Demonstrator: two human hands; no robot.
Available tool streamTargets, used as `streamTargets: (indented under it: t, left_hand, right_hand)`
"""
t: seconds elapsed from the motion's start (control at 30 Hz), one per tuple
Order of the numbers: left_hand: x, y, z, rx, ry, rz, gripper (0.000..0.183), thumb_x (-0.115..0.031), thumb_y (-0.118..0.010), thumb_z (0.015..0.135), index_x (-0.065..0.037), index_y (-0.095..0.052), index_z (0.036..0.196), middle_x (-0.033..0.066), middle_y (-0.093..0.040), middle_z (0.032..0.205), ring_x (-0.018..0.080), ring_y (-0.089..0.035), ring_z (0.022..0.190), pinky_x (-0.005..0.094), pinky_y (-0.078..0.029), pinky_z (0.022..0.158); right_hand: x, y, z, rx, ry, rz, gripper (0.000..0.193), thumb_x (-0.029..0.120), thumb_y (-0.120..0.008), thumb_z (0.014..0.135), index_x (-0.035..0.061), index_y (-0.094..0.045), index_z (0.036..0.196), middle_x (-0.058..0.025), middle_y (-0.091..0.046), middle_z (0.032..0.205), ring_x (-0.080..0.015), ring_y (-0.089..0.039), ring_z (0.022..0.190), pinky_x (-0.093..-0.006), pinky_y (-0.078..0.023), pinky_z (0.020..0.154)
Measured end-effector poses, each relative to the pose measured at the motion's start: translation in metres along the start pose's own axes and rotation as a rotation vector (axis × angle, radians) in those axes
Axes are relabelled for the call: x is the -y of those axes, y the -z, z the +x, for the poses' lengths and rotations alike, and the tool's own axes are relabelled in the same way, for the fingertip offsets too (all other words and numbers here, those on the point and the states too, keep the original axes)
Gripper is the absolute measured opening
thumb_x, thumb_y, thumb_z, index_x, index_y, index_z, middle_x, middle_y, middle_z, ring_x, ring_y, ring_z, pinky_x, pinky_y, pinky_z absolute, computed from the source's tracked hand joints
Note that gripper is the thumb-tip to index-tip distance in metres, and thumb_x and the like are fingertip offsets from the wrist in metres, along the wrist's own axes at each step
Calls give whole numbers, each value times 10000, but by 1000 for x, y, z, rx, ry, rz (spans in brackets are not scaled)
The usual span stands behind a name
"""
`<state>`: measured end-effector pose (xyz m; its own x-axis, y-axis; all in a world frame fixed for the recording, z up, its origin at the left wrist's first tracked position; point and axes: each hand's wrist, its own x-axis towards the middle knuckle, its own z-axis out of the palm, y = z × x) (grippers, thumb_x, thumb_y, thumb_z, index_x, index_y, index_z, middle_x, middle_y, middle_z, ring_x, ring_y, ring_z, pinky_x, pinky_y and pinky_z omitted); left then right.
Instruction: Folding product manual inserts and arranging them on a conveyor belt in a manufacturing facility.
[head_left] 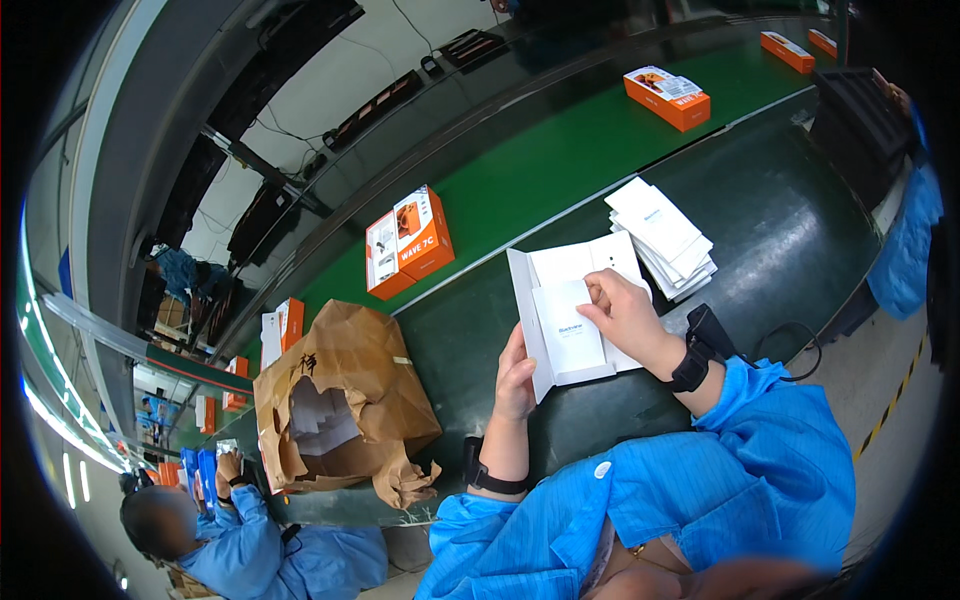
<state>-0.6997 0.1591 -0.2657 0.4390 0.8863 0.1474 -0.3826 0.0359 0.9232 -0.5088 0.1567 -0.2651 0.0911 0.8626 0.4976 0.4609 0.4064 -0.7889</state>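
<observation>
An opened white carton [578, 262] with a raised side flap rests on the dark green table in front of me. My left hand [515, 375] grips its left flap, thumb on the inner side and fingers behind. A flat white booklet or sleeve [570, 325] with small printing lies over the carton. My right hand [622, 312] pinches the upper right edge of that booklet between thumb and fingers. Just beyond the carton to the right sits a loose stack of similar white booklets [660, 230]. Both wrists wear black bands.
A torn brown paper bag [375, 385] with white papers inside stands to the left. Orange and white boxes [410, 240] sit along the green conveyor belt [520, 180], another box [668, 98] farther right. A co-worker [250, 540] works at lower left; a black crate [860, 115] is at far right.
</observation>
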Motion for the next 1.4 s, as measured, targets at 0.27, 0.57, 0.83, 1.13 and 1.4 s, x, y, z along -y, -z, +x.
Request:
streamTargets:
  t: [0.27,0.57,0.83,1.13,1.4]
  left_hand:
    - [7,7,4,-176,-66,-72,746,-240,-566,691,54,-274,1312,171,-431,1261,256,-470,1139,348,-391,949]
    - [36,-5,8,-351,-289,990,733,-75,-655,730,3,-249,1334,170,-484,1199,223,-499,1084,298,-408,893]
    - [27,-9,0,-261,-228,776,259,-62,-550,846,37,-543,1085,60,-625,919,95,-576,795,235,-460,722]
    - [8,-19,-4,-196,-240,875,121,-96,-574,826,10,-618,863,19,-573,709,69,-498,641,220,-409,594]
    - [8,-20,-5,-149,-293,865,135,-115,-583,827,13,-616,855,10,-548,682,67,-468,623,215,-381,567]
  right_hand:
    - [8,16,0,-330,366,-18,389,72,-556,798,10,-416,1155,-162,-475,1135,-288,-494,1037,-330,-412,848]
    - [-16,-44,-32,251,-159,540,571,209,-588,832,-19,-298,1268,-160,-441,1199,-206,-436,1116,-339,-358,940]
    - [-17,-35,-23,38,-177,441,628,204,-694,708,-19,-362,1191,-184,-506,1104,-248,-519,1022,-343,-418,869]
    - [-11,-25,-21,55,-169,380,591,238,-710,646,-15,-421,1095,-192,-557,1004,-281,-574,931,-361,-456,803]
    - [-7,-21,-19,10,-82,307,578,236,-709,625,-23,-422,1055,-200,-573,942,-306,-590,874,-367,-469,766]
